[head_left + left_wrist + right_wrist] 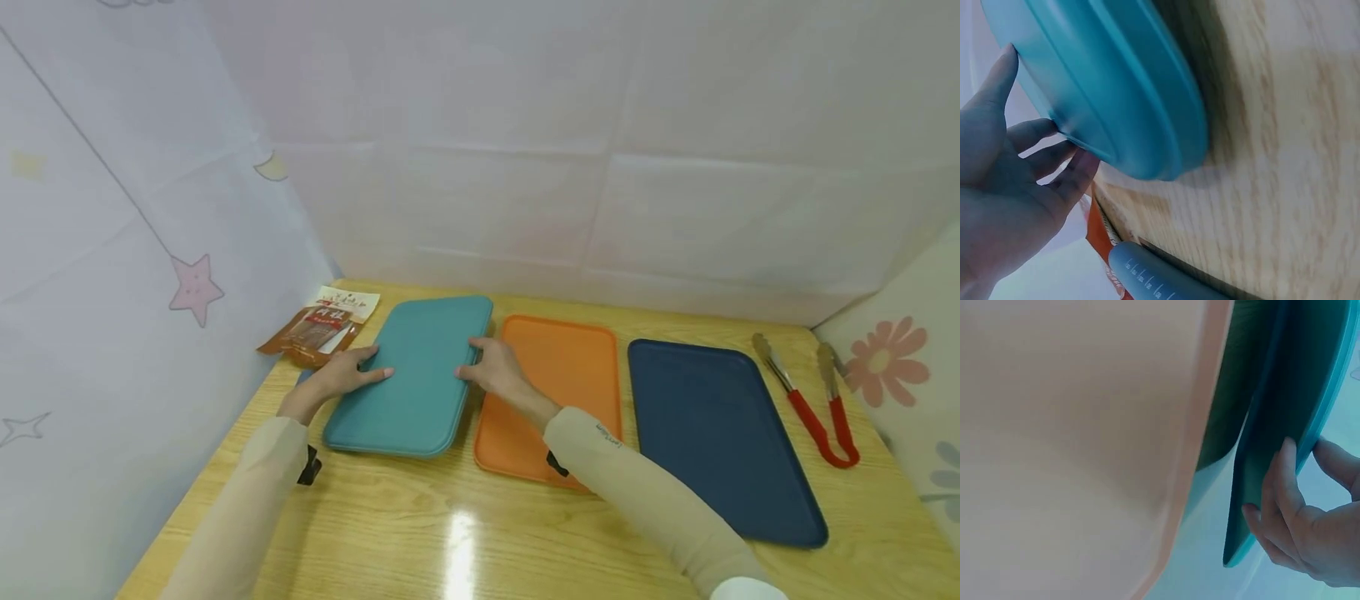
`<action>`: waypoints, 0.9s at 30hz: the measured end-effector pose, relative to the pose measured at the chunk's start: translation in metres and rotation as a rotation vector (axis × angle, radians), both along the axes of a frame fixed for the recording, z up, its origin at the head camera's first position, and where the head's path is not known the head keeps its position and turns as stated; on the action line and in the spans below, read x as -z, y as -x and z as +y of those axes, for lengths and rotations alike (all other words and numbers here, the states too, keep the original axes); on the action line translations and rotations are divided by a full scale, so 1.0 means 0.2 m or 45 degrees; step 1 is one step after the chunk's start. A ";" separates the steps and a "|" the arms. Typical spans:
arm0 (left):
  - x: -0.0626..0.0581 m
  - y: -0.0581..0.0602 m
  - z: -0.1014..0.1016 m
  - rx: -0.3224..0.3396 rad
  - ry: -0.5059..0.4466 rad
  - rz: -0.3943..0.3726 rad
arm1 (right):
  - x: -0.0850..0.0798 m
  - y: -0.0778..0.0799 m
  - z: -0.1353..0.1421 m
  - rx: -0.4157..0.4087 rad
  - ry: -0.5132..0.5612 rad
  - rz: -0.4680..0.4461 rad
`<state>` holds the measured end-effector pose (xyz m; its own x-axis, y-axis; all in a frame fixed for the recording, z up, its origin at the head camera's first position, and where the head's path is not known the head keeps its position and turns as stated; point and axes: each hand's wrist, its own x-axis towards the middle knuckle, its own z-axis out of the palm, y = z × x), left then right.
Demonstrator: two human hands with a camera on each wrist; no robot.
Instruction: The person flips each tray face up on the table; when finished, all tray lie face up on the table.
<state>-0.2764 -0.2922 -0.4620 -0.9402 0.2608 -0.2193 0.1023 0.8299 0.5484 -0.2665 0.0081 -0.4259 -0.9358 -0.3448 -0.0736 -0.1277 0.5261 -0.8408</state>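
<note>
A teal tray (420, 367) with rounded corners lies at the left of the table, flat face up, its right side raised. My left hand (341, 379) grips its left edge, thumb on top and fingers along the side. From the other side my right hand (498, 371) pinches the right edge. In the right wrist view, the right fingers (1282, 487) press the hollow underside and the thumb is on the outer face. Close to my left hand are brown food packets (318, 329). What lies beneath the tray is hidden.
An orange tray (562, 358) lies right of the teal one, then a navy tray (712, 433). Red-handled tongs (840, 433) rest at the far right. A blue-grey cylindrical thing with white marks (1154, 275) lies beside the packets. Cloth walls (510, 208) border the table.
</note>
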 end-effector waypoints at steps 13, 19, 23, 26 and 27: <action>-0.03 -0.19 0.05 -0.023 0.041 0.136 | -0.07 0.02 -0.02 0.006 0.012 0.013; -0.03 -0.33 0.09 -0.009 -0.020 0.146 | -0.10 0.04 0.00 0.049 0.012 -0.018; -0.05 -0.45 0.10 -0.003 -0.069 0.082 | -0.12 0.04 0.00 0.039 -0.006 -0.005; -0.06 -0.52 0.10 0.039 -0.106 0.021 | -0.13 0.04 0.01 0.036 -0.009 -0.016; -0.07 -0.54 0.11 0.057 -0.112 0.007 | -0.13 0.04 0.01 0.037 -0.009 -0.022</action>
<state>-0.1689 -0.2711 -0.4489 -0.9281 0.3209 -0.1889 0.1414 0.7731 0.6183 -0.2749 0.0107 -0.4000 -0.9439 -0.3170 -0.0924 -0.0978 0.5355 -0.8388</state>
